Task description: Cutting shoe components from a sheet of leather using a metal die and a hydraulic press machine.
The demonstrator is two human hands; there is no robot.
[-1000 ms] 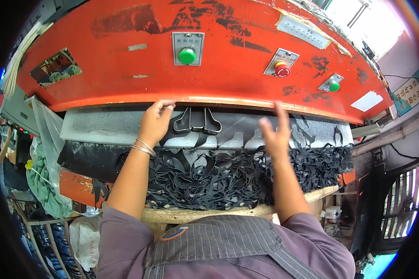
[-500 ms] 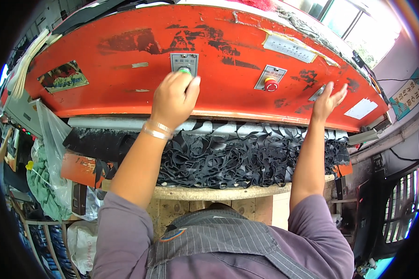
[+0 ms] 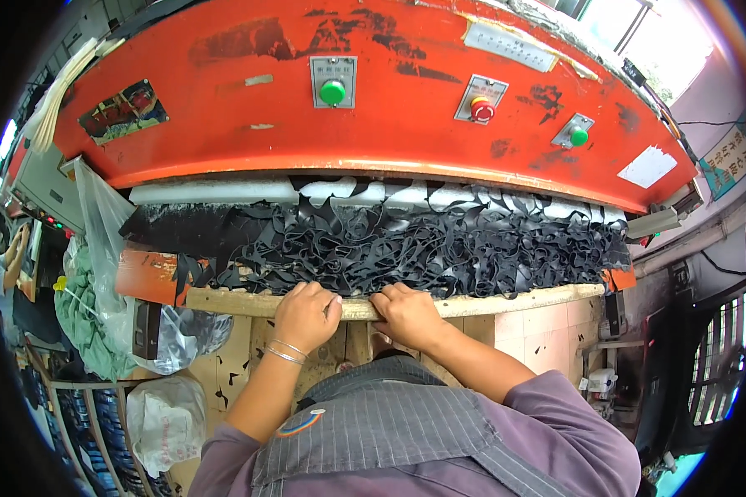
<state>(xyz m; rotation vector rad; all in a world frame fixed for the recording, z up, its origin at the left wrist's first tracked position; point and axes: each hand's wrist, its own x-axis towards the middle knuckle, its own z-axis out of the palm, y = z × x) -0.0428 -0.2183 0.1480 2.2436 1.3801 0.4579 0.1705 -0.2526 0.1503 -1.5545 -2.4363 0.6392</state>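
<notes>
Running across the red press head (image 3: pixel 224 108) are grey plates with a green button (image 3: pixel 332 92), a red button (image 3: pixel 482 109) and another green button (image 3: pixel 579 137); a white label (image 3: pixel 647 166) sits far right, a torn picture sticker (image 3: pixel 123 110) far left. Below, black scrap strips (image 3: pixel 406 244) heap on the tabletop (image 3: pixel 506 303). The left hand (image 3: pixel 305 315) and right hand (image 3: pixel 406 314) curl closed over its front edge, touching the heap's near fringe. Clear plastic bags (image 3: pixel 116 240) hang left.
</notes>
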